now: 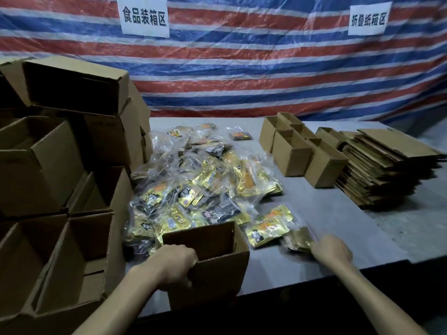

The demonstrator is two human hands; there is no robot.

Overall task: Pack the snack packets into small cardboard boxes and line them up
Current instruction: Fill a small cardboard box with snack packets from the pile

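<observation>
The left hand (174,264) grips the near-left rim of an open box (210,259), fingers curled over the wall. The box stands at the front edge of the desk (338,213), and its inside is in shadow.

The right hand (331,250) lies against a blurred snack packet (298,240) near the front edge. Its fingers are hidden by the back of the hand and by motion blur, so the grip cannot be told.

The pile of snack packets (193,189), gold and black in clear bags, runs from behind the open box toward the back edge. The print on the packets is too small to read.

Stacked boxes (60,165) fill the left edge and are cut off by the frame.

Small boxes (302,151) stand open toward the back right, touching flat cardboard blanks (382,165) at the right edge.

On the striped tarpaulin (242,68) behind, the left sign (144,16) reads 食品装箱区 and the right sign (368,19) reads 折叠纸箱区.
</observation>
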